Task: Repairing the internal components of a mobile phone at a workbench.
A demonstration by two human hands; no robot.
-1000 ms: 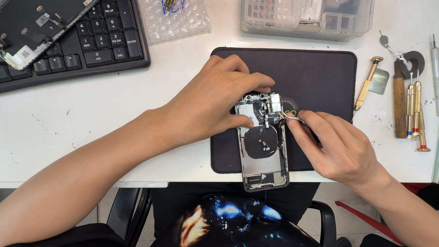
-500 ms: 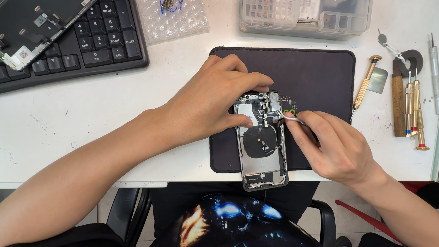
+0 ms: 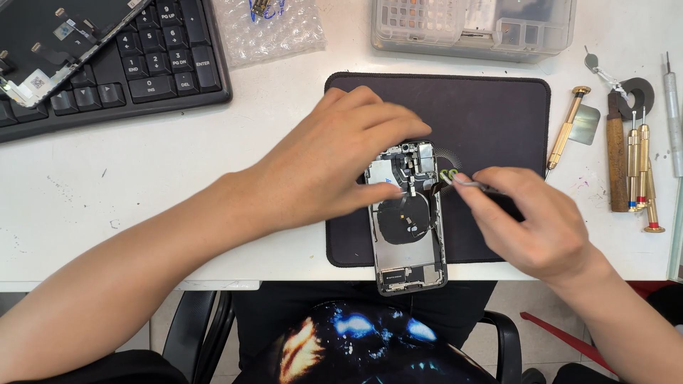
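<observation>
Grip: right hand is pinched tight on a thin pair of tweezers, tips at a small greenish part just off the phone's right edge. Left hand lies flat with fingers spread, pressing down on the upper left of the opened phone, not wrapped around anything.

Head view, phone: lying face down, back off, round black coil and metal brackets showing, on the dark mat, near its front edge.

Head view, what changed: compared with half a second back, the tweezers tips look a touch further from the camera-end brackets, and the greenish bit sits clear of the frame. My guess is that piece is coming free, not going in.

Head view, containers: clear plastic organiser box at the top holds small parts in compartments, too blurry to sort. Bubble-wrap bag has something small and blue-yellow inside.

Head view, rest: black keyboard top left, screwdrivers lined up at right.
</observation>
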